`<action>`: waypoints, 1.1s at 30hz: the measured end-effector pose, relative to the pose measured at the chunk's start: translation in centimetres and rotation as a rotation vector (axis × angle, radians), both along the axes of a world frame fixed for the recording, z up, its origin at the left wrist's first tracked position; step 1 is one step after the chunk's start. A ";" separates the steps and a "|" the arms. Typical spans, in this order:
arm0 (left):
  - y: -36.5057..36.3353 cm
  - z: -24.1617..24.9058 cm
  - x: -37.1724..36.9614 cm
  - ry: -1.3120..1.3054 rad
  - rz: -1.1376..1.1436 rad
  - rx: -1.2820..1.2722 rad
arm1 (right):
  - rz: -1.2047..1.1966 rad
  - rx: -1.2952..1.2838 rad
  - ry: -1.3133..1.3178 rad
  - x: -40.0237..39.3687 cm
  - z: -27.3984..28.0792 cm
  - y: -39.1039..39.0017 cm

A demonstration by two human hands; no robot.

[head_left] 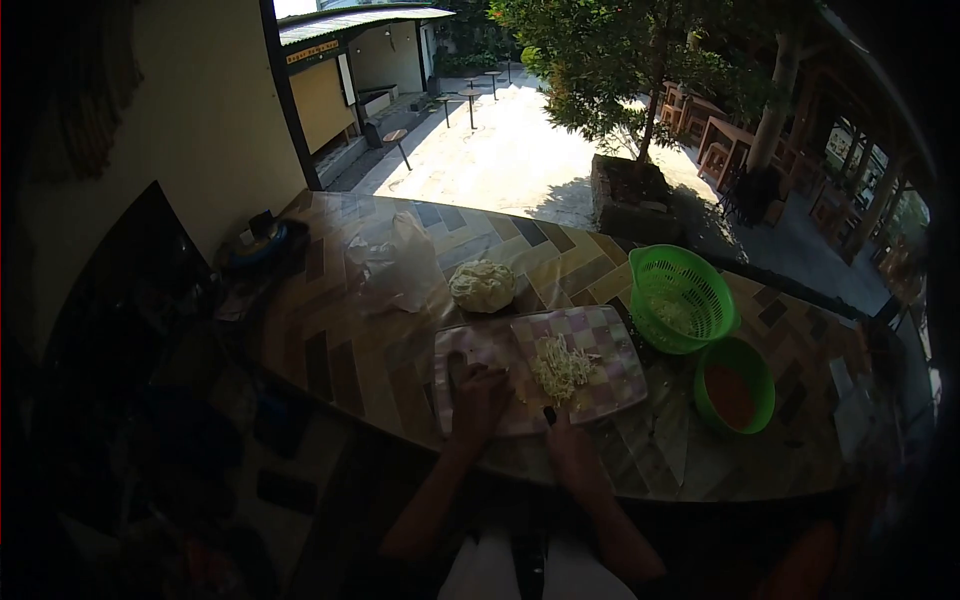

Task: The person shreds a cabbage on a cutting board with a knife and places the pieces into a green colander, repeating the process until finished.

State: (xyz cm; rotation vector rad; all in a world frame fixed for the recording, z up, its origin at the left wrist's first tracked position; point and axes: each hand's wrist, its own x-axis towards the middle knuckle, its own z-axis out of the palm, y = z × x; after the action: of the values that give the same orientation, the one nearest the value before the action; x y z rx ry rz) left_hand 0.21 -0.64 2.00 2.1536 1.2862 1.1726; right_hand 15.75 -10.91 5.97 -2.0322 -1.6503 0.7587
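Note:
A checkered cutting board (620, 385) lies near the front edge of the table. On its left half rests my left hand (482, 395), dim in the shade, fingers bent down; anything under them is too dark to make out. My right hand (568, 445), at the board's front edge, is closed around a knife (550, 415) whose dark handle end shows; its blade is hard to see. Beside it, a loose heap of shredded cabbage (562, 367) covers part of the board's right half. Just beyond the board sits a pale cabbage (482, 286).
Right of the board stands a green colander (722, 300) with pale shreds inside. Nearer is a green bowl (765, 395) with orange-red contents. A clear plastic bag (400, 262) lies at the back left of the patterned table (340, 330). Dark items are by the left wall.

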 end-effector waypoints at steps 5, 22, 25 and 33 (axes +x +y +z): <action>0.3 0.0 -0.4 -0.005 -0.034 -0.008 | 0.022 -0.031 0.137 -0.8 1.0 -1.4; 0.2 0.1 -0.3 -0.074 0.041 -0.114 | 0.074 -0.107 0.138 -1.4 1.6 -1.8; 0.2 0.1 -0.4 -0.050 0.025 -0.115 | 0.090 -0.062 0.057 -1.9 0.8 -0.5; 0.0 0.1 -0.7 0.022 -0.012 -0.044 | 0.011 0.013 0.043 -2.2 -0.4 1.9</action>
State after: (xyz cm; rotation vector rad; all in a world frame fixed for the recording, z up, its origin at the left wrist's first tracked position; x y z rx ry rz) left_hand -0.50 -0.62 2.08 2.1458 1.2941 1.1082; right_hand 13.59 -9.05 5.56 -1.9855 -1.6391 0.7878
